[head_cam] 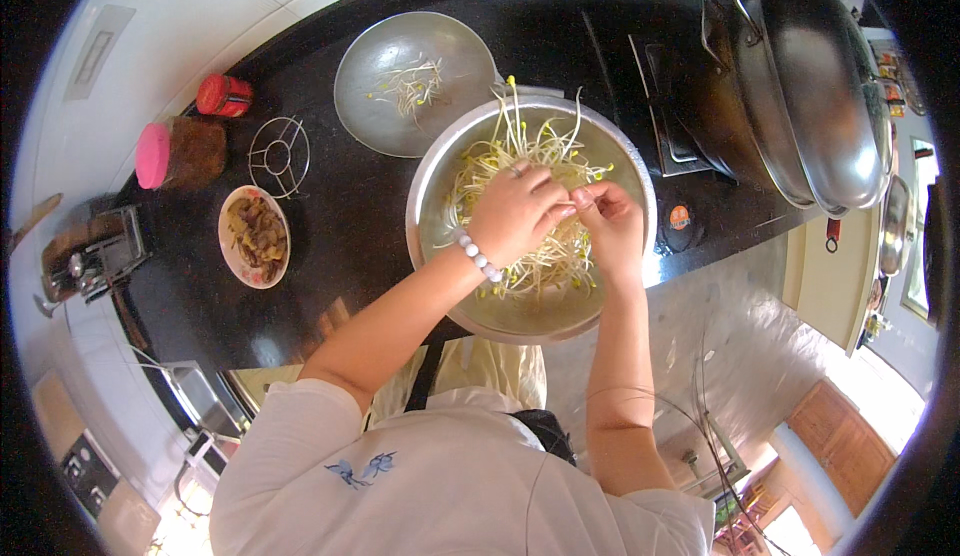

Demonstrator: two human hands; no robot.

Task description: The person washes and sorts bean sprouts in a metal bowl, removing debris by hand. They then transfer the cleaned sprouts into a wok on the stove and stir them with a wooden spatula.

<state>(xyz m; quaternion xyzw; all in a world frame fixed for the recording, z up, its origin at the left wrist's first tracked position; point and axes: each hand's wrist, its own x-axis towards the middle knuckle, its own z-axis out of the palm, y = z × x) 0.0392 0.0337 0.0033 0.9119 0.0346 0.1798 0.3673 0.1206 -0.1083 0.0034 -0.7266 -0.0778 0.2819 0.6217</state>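
In front of me a round metal basin (536, 323) holds a tangled heap of bean sprouts (544, 267) with pale stems and yellow heads. My left hand (514, 211), wearing a beaded bracelet (478, 256) and a ring, is over the heap. Its fingertips meet those of my right hand (615, 222), and both seem to pinch a thin sprout stem (571, 202) between them. Fingers hide most of that stem. Behind the basin, a shallow metal pan (367, 68) contains a small loose pile of sprouts (412, 87).
Left on the black countertop (337, 241) are a bowl of cooked food (256, 235), a wire trivet (279, 157), a pink-lidded jar (184, 152) and a red-lidded jar (225, 95). Large metal woks (825, 98) stand at the right, near a round sticker (679, 217).
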